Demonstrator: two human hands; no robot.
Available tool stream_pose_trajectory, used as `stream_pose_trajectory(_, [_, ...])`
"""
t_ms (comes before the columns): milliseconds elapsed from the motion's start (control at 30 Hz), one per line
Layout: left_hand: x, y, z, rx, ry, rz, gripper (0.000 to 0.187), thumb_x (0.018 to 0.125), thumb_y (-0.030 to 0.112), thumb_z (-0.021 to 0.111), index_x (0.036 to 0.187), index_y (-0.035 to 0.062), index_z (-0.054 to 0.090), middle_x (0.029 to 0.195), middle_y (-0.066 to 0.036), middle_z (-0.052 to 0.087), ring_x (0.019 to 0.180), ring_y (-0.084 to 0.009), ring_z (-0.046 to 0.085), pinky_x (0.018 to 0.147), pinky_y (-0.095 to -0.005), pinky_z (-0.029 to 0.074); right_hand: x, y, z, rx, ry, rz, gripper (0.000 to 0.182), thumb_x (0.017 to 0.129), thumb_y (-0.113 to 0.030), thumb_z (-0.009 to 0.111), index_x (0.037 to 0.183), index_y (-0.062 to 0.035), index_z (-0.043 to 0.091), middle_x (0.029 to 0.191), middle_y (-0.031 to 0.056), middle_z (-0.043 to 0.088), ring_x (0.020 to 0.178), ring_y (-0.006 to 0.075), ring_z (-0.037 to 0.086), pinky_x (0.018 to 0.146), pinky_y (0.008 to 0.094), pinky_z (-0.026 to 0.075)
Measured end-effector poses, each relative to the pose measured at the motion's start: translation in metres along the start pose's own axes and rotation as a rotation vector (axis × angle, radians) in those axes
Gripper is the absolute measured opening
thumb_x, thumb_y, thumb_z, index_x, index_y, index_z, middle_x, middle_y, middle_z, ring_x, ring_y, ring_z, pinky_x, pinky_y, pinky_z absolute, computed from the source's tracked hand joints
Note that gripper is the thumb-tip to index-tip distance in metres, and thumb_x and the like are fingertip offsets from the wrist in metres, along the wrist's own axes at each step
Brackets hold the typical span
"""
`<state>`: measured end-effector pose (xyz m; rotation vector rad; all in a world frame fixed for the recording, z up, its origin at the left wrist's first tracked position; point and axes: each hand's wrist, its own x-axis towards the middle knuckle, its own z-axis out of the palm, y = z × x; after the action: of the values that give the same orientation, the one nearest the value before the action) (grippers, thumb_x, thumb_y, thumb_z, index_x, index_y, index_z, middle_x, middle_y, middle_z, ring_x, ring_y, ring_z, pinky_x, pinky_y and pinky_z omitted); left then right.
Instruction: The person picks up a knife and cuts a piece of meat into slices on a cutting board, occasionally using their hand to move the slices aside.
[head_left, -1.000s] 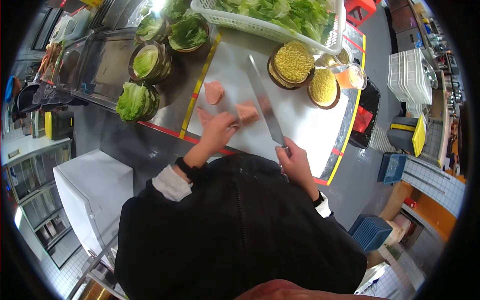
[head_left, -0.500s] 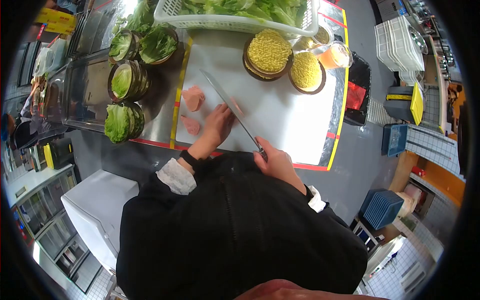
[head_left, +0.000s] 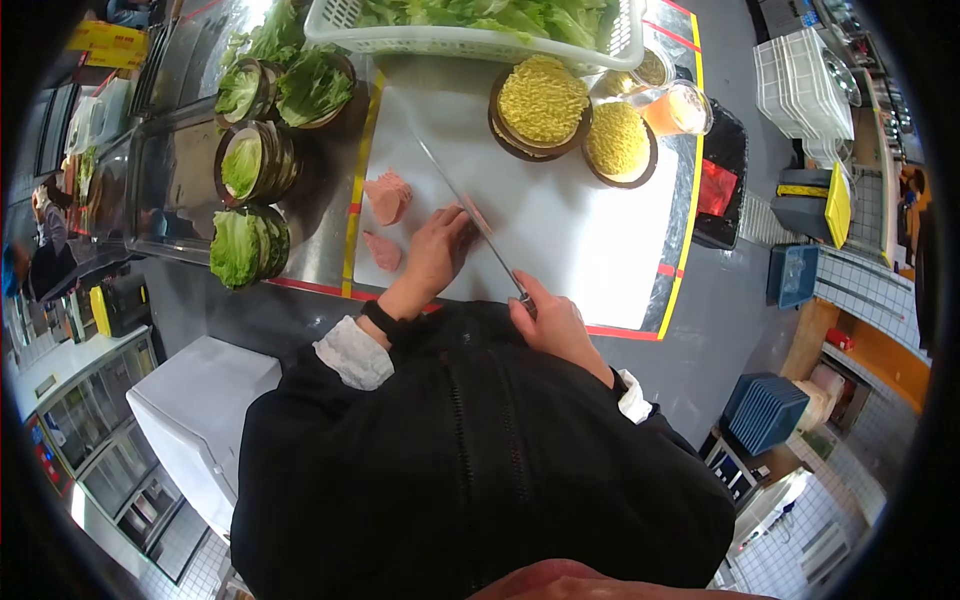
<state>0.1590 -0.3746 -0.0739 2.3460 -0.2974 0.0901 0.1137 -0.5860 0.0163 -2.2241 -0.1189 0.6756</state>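
On the white cutting board (head_left: pixel 570 230) my left hand (head_left: pixel 438 248) presses down on a pink block of luncheon meat (head_left: pixel 477 214), mostly hidden under my fingers. My right hand (head_left: pixel 548 320) grips the handle of a long knife (head_left: pixel 468 212), whose blade lies across the meat right beside my left fingers. Two cut pink pieces lie to the left: a larger one (head_left: pixel 387 195) and a smaller one (head_left: pixel 382 250) near the board's front edge.
Bowls of lettuce (head_left: pixel 247 243) stand stacked on the steel counter at the left. Two bowls of dry noodles (head_left: pixel 541 100) and a cup of orange drink (head_left: pixel 680 108) sit at the board's far side, with a white basket of lettuce (head_left: pixel 480 42) behind.
The knife blade swung from the right of the meat block onto it, beside my left fingers. My left hand has closed over the block. The view shifted slightly.
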Motion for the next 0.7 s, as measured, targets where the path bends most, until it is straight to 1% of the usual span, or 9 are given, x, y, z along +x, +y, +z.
stream_pose_trajectory(33, [-0.001, 0.001, 0.001, -0.019, 0.036, 0.007, 0.027, 0.078, 0.006, 0.067, 0.104, 0.0072, 0.062, 0.105, -0.01, 0.062, 0.097, -0.0327, 0.059, 0.078, -0.0432, 0.052, 0.001, -0.002, 0.0, 0.002, -0.014, 0.017, 0.041, 0.089, -0.022, 0.063, 0.127, -0.0085, 0.055, 0.077, 0.0204, 0.068, 0.076, 0.0381, 0.069, 0.07, 0.0427, 0.053])
stream_pose_trajectory(167, [-0.003, 0.006, 0.001, 0.034, 0.024, -0.063, 0.023, 0.078, 0.006, 0.066, 0.101, 0.0065, 0.063, 0.105, -0.01, 0.063, 0.097, -0.0339, 0.06, 0.078, -0.0434, 0.053, 0.01, -0.004, 0.0, 0.017, -0.034, 0.022, 0.039, 0.091, -0.022, 0.06, 0.127, -0.0078, 0.054, 0.075, 0.022, 0.067, 0.075, 0.0416, 0.066, 0.07, 0.045, 0.052])
stream_pose_trajectory(233, [-0.003, 0.006, 0.002, 0.058, 0.016, -0.074, 0.024, 0.078, 0.005, 0.066, 0.101, 0.0063, 0.063, 0.105, -0.01, 0.063, 0.098, -0.0338, 0.061, 0.079, -0.0432, 0.053, 0.016, -0.005, -0.002, -0.016, -0.07, 0.019, 0.035, 0.093, -0.023, 0.056, 0.124, -0.0074, 0.051, 0.075, 0.0228, 0.066, 0.073, 0.0451, 0.064, 0.068, 0.0522, 0.05])
stream_pose_trajectory(400, [-0.003, 0.005, 0.003, 0.084, 0.003, -0.077, 0.026, 0.076, 0.003, 0.065, 0.102, 0.0058, 0.063, 0.106, -0.011, 0.063, 0.099, -0.0335, 0.061, 0.08, -0.0428, 0.053, 0.034, 0.002, 0.006, -0.021, -0.079, -0.03, 0.035, 0.094, -0.022, 0.054, 0.124, -0.0049, 0.049, 0.075, 0.0241, 0.065, 0.073, 0.0462, 0.063, 0.068, 0.0524, 0.048])
stream_pose_trajectory(467, [-0.005, 0.004, 0.007, 0.061, 0.09, -0.057, 0.025, 0.077, 0.005, 0.068, 0.102, 0.0047, 0.063, 0.105, -0.012, 0.065, 0.092, -0.034, 0.061, 0.077, -0.0427, 0.052, 0.038, 0.007, 0.011, -0.037, -0.074, -0.039, 0.035, 0.094, -0.021, 0.054, 0.124, -0.0043, 0.049, 0.075, 0.0244, 0.065, 0.073, 0.0465, 0.062, 0.068, 0.0525, 0.048])
stream_pose_trajectory(533, [-0.006, 0.002, 0.009, 0.055, 0.088, -0.065, 0.025, 0.076, 0.004, 0.067, 0.101, 0.0044, 0.063, 0.102, -0.011, 0.065, 0.091, -0.0337, 0.061, 0.076, -0.043, 0.052, 0.04, 0.012, 0.015, -0.024, -0.037, -0.047, 0.036, 0.092, -0.02, 0.055, 0.123, -0.001, 0.053, 0.069, 0.0243, 0.062, 0.069, 0.0448, 0.061, 0.066, 0.0488, 0.048])
stream_pose_trajectory(567, [-0.007, 0.001, 0.01, 0.052, 0.081, -0.074, 0.025, 0.076, 0.002, 0.066, 0.1, 0.0042, 0.063, 0.1, -0.011, 0.065, 0.091, -0.0335, 0.061, 0.075, -0.0434, 0.051, 0.039, 0.016, 0.017, -0.024, -0.034, -0.048, 0.036, 0.092, -0.02, 0.055, 0.123, -0.001, 0.053, 0.069, 0.0243, 0.062, 0.069, 0.0448, 0.061, 0.066, 0.0488, 0.048])
stream_pose_trajectory(633, [-0.007, 0.0, 0.01, 0.054, 0.083, -0.062, 0.026, 0.075, 0.001, 0.066, 0.1, 0.0038, 0.063, 0.097, -0.01, 0.065, 0.089, -0.0338, 0.061, 0.074, -0.0432, 0.051, 0.038, 0.025, 0.019, 0.074, -0.011, -0.077, 0.035, 0.093, -0.019, 0.055, 0.122, -0.0005, 0.054, 0.064, 0.0184, 0.06, 0.055, 0.0321, 0.061, 0.057, 0.0412, 0.048])
stream_pose_trajectory(700, [-0.008, 0.0, 0.007, 0.057, 0.089, -0.054, 0.026, 0.074, -0.001, 0.065, 0.1, 0.0035, 0.063, 0.095, -0.01, 0.065, 0.087, -0.0341, 0.061, 0.073, -0.043, 0.051, 0.037, 0.033, 0.018, 0.147, -0.006, -0.054, 0.035, 0.092, -0.02, 0.056, 0.122, 0.0001, 0.055, 0.064, 0.017, 0.061, 0.055, 0.0307, 0.061, 0.056, 0.0399, 0.048])
